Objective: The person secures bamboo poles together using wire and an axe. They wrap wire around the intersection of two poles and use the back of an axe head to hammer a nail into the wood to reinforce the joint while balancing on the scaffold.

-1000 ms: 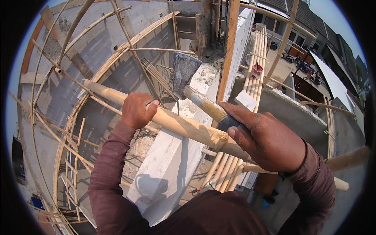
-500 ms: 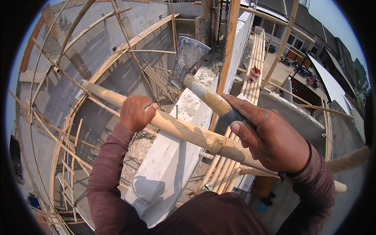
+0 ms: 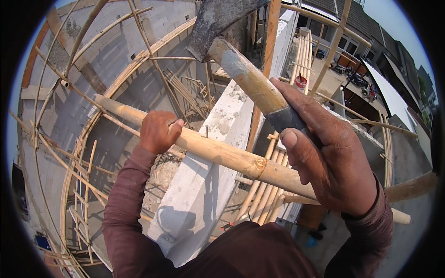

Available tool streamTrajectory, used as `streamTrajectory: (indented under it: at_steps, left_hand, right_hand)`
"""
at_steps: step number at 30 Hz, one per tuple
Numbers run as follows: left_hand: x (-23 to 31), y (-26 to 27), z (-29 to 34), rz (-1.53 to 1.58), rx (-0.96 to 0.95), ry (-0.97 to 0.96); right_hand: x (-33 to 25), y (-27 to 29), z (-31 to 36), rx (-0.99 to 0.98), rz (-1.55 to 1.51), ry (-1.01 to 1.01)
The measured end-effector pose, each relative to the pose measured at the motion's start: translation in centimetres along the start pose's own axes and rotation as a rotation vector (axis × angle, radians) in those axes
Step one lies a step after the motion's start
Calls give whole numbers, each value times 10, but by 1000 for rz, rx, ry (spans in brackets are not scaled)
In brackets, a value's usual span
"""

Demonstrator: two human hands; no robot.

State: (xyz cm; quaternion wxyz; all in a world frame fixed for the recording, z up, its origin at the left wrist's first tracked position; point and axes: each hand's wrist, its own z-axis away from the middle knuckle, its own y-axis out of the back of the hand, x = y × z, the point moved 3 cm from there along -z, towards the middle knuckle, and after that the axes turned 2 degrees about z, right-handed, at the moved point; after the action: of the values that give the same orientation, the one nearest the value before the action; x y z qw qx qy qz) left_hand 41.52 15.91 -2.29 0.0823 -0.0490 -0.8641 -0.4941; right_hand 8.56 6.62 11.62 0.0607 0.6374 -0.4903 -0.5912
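My left hand point(image 3: 160, 132) is wrapped round a thick bamboo pole point(image 3: 236, 160), which lies crosswise over the top of a white block wall point(image 3: 185, 185). A nail point(image 3: 206, 131) stands upright from the pole, just right of that hand. In my right hand point(image 3: 329, 153) is a hatchet point(image 3: 252, 78), gripped by its worn wooden handle where a dark wrap covers it. The broad, grey-stained metal head is raised above and beyond the nail, apart from it, and the picture's top edge cuts it off. Further right, the pole passes beneath my right hand.
Bamboo scaffolding point(image 3: 85, 162) curves along the left. Bundled bamboo poles point(image 3: 266, 197) form a walkway on the right, with a red pail point(image 3: 301, 82) farther along it. An upright orange-brown timber point(image 3: 272, 41) rises beside the wall. Parked motorbikes point(image 3: 359, 85) stand below.
The hatchet has been lifted upward and nearer to me, and my right hand has turned with it. My left hand keeps its hold on the bamboo pole, almost unmoved.
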Motion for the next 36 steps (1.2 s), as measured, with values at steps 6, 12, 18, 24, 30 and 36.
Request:
streamTrajectory:
  at_steps: [6, 12, 18, 24, 30, 36]
  left_hand:
    - [3, 1, -3, 6, -22, 0]
    - [-1, 0, 1, -22, -60, -17]
    - [3, -1, -1, 2, -51, -9]
    - [-2, -1, -1, -13, -68, -15]
    - [13, -9, -17, 53, -2, -85]
    - [-1, -6, -5, 13, -35, -31]
  right_hand:
    - [14, -33, 16, 176, -98, 13]
    - [1, -15, 5, -192, 99, -126]
    - [0, -19, 5, 397, -190, 55]
    - [11, -33, 5, -421, 75, -386]
    - [-37, 4, 13, 607, -118, 123]
    - [24, -51, 15, -309, 136, -217]
